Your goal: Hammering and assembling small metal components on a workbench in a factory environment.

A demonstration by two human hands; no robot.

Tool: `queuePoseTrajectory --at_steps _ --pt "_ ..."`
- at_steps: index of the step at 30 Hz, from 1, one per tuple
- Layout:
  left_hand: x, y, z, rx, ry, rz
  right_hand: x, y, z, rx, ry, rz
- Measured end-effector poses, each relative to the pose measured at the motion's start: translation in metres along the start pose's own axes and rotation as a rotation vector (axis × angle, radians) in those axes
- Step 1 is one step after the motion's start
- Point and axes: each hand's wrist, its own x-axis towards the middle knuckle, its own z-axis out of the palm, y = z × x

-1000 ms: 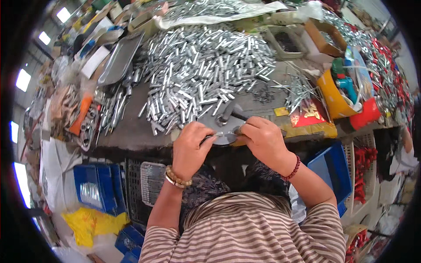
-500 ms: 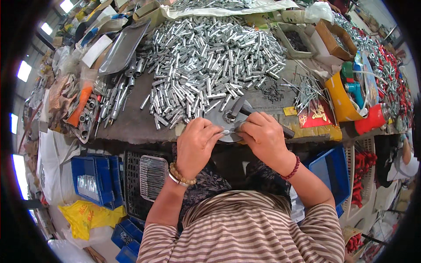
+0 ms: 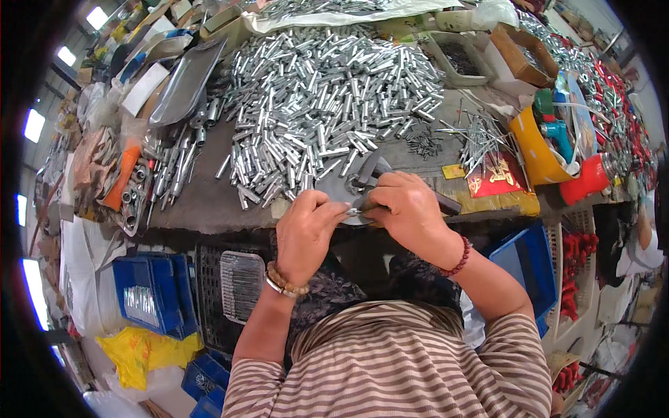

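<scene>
My left hand (image 3: 305, 228) is closed in a pinch on one end of a small silvery metal part (image 3: 354, 212) at the bench's front edge. Fingertips of my right hand (image 3: 411, 212) pinch together at the part's other end, hiding much of it. Under and behind the fingers lies a round grey metal plate (image 3: 333, 189). A hammer-like tool rests on it, with its dark handle (image 3: 447, 203) sticking out past my right hand. Just beyond spreads a large heap of short silvery metal tubes (image 3: 313, 104).
Small dark pins (image 3: 423, 143) and thin metal rods (image 3: 481, 143) lie to the right, near a yellow container (image 3: 540, 150). Tools and a metal tray (image 3: 188, 83) crowd the left. Blue bins (image 3: 146, 292) and a black crate (image 3: 209, 306) stand below the bench.
The view has shifted slightly. My right hand has tilted and moved a little closer over the part. My left hand keeps its pinch at nearly the same place.
</scene>
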Motion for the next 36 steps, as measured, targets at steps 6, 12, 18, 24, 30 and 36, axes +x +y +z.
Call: queuePoseTrajectory --at_steps 6,12,18,24,30,36 --pt "-0.003 -0.001 0.000 -0.008 0.006 -0.013 -0.003 -0.011 -0.005 0.003 0.068 -0.033" --pt "-0.005 -0.001 0.001 -0.009 0.027 -0.028 -0.010 0.036 -0.043 -0.262 0.257 0.227" --pt "-0.005 -0.003 0.001 -0.025 0.011 -0.022 -0.005 0.063 -0.046 -0.361 0.214 0.259" --pt "-0.004 -0.002 0.001 -0.036 0.027 0.010 0.003 0.064 -0.042 -0.464 0.142 0.221" --pt "-0.005 -0.005 0.001 0.014 0.049 0.049 0.006 0.003 -0.030 0.096 0.036 0.018" --pt "-0.005 -0.009 0.004 0.067 0.078 0.108 0.006 -0.016 -0.007 0.123 -0.020 -0.060"
